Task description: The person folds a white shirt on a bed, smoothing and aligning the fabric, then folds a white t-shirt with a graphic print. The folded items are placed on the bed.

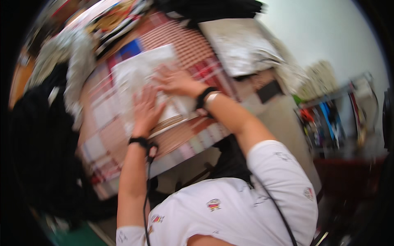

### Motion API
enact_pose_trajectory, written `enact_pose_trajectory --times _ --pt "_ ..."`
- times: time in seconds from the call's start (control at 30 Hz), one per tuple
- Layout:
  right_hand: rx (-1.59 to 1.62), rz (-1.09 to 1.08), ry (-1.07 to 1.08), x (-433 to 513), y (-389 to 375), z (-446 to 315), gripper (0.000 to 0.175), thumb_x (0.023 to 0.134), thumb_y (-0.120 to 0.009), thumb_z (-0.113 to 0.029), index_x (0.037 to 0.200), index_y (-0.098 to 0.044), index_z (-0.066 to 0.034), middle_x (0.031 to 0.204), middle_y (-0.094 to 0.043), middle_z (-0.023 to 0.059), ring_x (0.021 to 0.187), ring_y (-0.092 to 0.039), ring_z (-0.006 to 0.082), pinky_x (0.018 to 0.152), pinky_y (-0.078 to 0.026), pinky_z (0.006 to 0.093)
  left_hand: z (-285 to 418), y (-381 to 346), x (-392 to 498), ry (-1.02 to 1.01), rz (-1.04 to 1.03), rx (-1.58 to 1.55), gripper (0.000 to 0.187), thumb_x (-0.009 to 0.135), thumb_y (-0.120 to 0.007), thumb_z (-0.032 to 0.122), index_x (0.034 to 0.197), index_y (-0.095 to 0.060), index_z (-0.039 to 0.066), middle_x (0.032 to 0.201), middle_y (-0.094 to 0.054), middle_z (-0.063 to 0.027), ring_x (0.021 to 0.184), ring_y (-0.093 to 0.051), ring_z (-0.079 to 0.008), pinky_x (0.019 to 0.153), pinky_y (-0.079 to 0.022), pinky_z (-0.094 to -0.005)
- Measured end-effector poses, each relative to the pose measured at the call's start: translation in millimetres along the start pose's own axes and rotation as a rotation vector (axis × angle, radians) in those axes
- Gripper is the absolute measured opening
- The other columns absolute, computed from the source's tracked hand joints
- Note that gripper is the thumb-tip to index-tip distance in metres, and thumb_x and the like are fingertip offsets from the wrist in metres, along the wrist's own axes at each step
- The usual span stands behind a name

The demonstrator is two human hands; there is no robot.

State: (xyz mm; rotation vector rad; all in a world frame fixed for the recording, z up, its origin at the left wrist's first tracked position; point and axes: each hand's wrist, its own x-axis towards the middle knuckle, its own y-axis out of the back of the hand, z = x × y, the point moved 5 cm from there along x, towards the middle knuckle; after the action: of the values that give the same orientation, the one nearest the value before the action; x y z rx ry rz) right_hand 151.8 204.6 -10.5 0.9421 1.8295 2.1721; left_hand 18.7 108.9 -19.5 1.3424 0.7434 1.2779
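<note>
A flat white folded piece, perhaps a garment or a plastic bag [154, 60], lies on a checked cloth [104, 132] that covers the table. My left hand [148, 107] rests palm down on its near left part, fingers spread. Further up, my right hand [177, 80] presses flat near its middle, fingers also apart and pointing left. Several thin brown lines show along the piece's near edge. Both wrists wear black straps, and a cable runs from the left one. Blur hides the exact material, and my hands cover part of the piece.
A pile of black cloth [212, 10] lies at the far edge, with a white plastic-looking package [243, 46] beside it. Black clothing [43, 138] and pale fabric [78, 64] hang at the left. A dark flat rectangle [269, 91] lies at the right, near a rack of small items [326, 120].
</note>
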Motion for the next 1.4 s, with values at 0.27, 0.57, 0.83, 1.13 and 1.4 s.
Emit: enact_pose_trajectory --times 0.27,0.57,0.83,1.13,1.4 --pt "0.172 -0.202 -0.35 -35 3 18 0.068 0.099 -0.03 -0.062 0.155 -0.03 -0.0238 0.163 -0.022 0.0077 0.151 -0.015 0.0282 0.122 -0.003 0.0491 5 3 7 -0.024 -0.098 0.095 0.066 0.097 -0.047 0.047 0.151 -0.037 0.012 0.159 -0.032 -0.0079 0.149 -0.023 -0.0253 0.12 -0.009 -0.0503" --pt "0.234 -0.139 -0.51 -129 35 -6 0.07 0.101 -0.033 -0.056 0.153 -0.031 -0.0081 0.161 -0.025 0.0131 0.151 -0.016 0.0259 0.121 -0.006 0.047 -17 1 9 0.071 -0.203 0.023 0.067 0.101 -0.04 0.047 0.157 -0.024 0.015 0.164 -0.018 -0.0069 0.152 -0.011 -0.026 0.12 0.0 -0.0515" --pt "1.109 0.428 -0.927 -161 37 -7 0.06 0.092 -0.067 -0.036 0.135 -0.05 0.0028 0.113 -0.067 0.0151 0.097 -0.067 0.0219 0.085 -0.055 0.0372 -112 30 -54 0.484 0.283 -0.171 0.071 0.092 -0.064 0.04 0.142 -0.043 -0.006 0.144 -0.046 -0.0271 0.135 -0.043 -0.0395 0.113 -0.033 -0.0402" --pt "1.098 -0.173 -1.113 -122 28 6 0.076 0.069 -0.082 -0.055 0.103 -0.066 0.0102 0.089 -0.071 0.0185 0.068 -0.07 0.0227 0.058 -0.055 0.032 -96 37 -72 0.927 -0.167 -0.803 0.054 0.078 -0.081 0.03 0.11 -0.06 -0.008 0.097 -0.068 -0.0168 0.08 -0.069 -0.0251 0.065 -0.054 -0.037" --pt "1.224 -0.095 -1.06 -99 6 -1 0.043 0.069 -0.085 -0.036 0.084 -0.071 0.0022 0.08 -0.069 0.0136 0.061 -0.064 0.0213 0.057 -0.048 0.0304 -58 65 -75 0.981 -0.213 -1.1 0.046 0.08 -0.081 0.018 0.116 -0.061 -0.002 0.105 -0.07 -0.0132 0.088 -0.07 -0.0249 0.076 -0.059 -0.0432"
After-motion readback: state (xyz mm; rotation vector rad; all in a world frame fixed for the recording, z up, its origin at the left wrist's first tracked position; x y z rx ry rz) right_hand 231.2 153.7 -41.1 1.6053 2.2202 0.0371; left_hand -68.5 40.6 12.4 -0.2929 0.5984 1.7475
